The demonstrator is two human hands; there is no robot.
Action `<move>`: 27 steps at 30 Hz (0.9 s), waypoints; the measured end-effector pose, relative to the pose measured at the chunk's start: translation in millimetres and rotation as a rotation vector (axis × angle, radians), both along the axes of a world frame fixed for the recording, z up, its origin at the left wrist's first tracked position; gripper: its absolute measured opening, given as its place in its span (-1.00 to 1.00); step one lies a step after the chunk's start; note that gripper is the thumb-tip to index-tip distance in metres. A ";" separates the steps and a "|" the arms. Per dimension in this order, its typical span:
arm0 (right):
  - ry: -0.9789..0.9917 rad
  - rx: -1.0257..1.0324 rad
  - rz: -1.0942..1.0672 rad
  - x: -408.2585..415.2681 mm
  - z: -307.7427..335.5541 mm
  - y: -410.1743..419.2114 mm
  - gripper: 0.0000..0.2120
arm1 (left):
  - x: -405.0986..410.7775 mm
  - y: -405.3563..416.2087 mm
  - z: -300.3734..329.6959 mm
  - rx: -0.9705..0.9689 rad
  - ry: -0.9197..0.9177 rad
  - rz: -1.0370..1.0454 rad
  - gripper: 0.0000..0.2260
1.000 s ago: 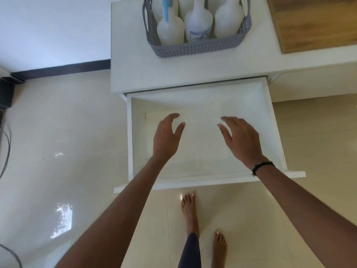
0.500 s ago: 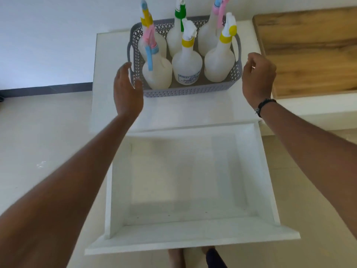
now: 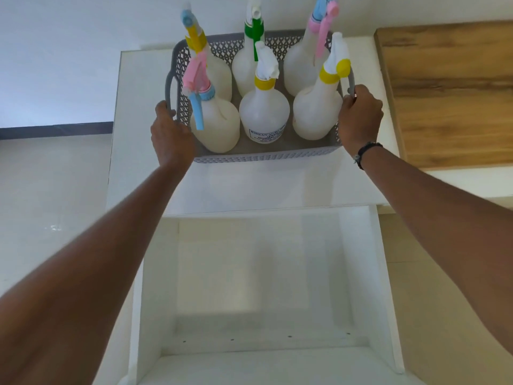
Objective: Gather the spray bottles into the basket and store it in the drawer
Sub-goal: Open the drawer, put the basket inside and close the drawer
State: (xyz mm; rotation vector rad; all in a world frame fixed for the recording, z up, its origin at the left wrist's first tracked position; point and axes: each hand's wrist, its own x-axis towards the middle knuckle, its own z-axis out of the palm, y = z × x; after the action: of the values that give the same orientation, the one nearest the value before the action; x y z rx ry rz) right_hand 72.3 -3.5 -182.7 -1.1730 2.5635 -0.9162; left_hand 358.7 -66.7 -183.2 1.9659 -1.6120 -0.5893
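My left hand (image 3: 172, 136) has its grip closed round the left handle of the grey basket (image 3: 266, 155), and my right hand (image 3: 359, 118) is curled round the right handle, a black bracelet (image 3: 366, 151) on that wrist. The basket sits on the white table (image 3: 277, 184), near its front edge. Six white spray bottles (image 3: 264, 113) stand upright inside it, three in the front row and three behind, with yellow, pink, blue and green caps and triggers. Just below the table's front edge the white drawer (image 3: 258, 287) stands pulled out. A wooden board (image 3: 449, 93) lies on the table to the right of the basket.
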 end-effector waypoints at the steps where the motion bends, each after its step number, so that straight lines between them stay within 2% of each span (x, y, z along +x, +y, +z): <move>1: -0.001 0.004 -0.008 0.3 -1.1 -0.6 -0.77 | 0.5 -1.8 -1.6 0.012 0.011 0.025 -0.66; 5: 0.052 0.010 -0.008 1.1 -4.6 -0.1 -0.73 | -0.7 -2.2 -4.5 0.050 0.004 0.084 -0.73; 13: 0.103 -0.061 0.034 4.7 -4.8 22.7 -0.73 | 3.9 19.6 -0.3 0.060 -0.013 0.074 -0.79; 21: 0.087 -0.155 0.037 19.8 18.3 80.9 -0.73 | 20.1 70.1 27.8 0.027 0.012 0.053 -0.87; 27: 0.083 -0.086 0.020 46.3 45.8 147.4 -0.85 | 43.4 135.8 49.0 0.037 0.053 0.059 -0.84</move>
State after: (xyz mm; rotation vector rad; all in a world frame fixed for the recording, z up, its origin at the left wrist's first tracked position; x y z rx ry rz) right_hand 118.6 143.8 -136.9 -1.2843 2.5948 -1.0031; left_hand 402.0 69.2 -134.3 1.9999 -1.5160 -0.6467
